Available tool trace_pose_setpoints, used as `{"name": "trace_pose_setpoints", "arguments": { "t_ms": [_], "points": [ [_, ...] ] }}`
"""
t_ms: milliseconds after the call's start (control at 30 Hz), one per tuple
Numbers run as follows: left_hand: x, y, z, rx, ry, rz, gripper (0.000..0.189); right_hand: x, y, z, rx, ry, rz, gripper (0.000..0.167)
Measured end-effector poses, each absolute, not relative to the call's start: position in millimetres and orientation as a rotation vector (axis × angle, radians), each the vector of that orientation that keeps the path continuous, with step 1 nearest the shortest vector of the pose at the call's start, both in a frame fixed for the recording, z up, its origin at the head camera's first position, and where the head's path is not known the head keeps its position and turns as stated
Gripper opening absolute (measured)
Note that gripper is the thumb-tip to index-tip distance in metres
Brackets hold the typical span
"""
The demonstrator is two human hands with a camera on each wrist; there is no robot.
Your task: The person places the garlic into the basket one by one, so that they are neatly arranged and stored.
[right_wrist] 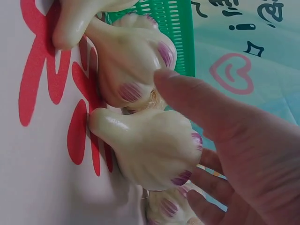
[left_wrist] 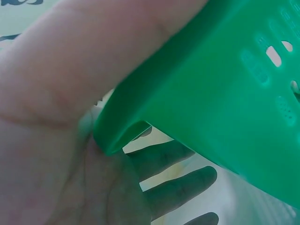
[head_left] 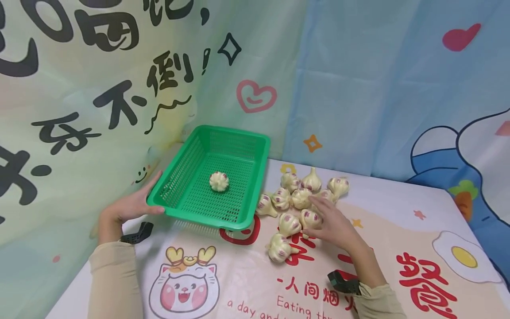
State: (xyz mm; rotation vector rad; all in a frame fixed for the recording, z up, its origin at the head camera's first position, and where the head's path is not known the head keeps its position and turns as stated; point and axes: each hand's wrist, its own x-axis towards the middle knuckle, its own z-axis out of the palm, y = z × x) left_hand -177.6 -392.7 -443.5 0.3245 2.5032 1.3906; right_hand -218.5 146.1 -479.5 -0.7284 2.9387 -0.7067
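Note:
My left hand holds the near left corner of a green plastic basket. In the left wrist view the thumb lies over the rim, with the fingers spread below it. One garlic bulb sits inside the basket. My right hand is over the loose garlic pile, fingers apart, around a bulb at the pile's right side. The right wrist view has the thumb by one bulb and the other fingers behind another; whether they touch is unclear.
Several more garlic bulbs lie clustered right of the basket, one bulb closest to me. A printed cloth covers the table. Printed curtains hang behind and at the left, close to the basket.

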Motion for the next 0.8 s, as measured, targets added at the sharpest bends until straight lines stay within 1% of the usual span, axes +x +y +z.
{"name": "trace_pose_setpoints", "arguments": {
  "t_ms": [433, 667, 800],
  "points": [
    [-174.0, -395.6, -448.6, 0.345, 2.494, 1.405, 0.111, -216.1, 143.5, -484.2, -0.648, 2.864, -0.778, 0.089],
    [-174.6, -394.8, -448.0, 0.376, 2.464, 1.444, 0.111, -216.4, 142.1, -486.0, -0.712, 2.839, -0.806, 0.087],
    [-176.9, -395.1, -448.5, 0.367, 2.467, 1.432, 0.111, -216.1, 142.5, -489.1, -0.732, 2.846, -0.801, 0.088]
  ]
}}
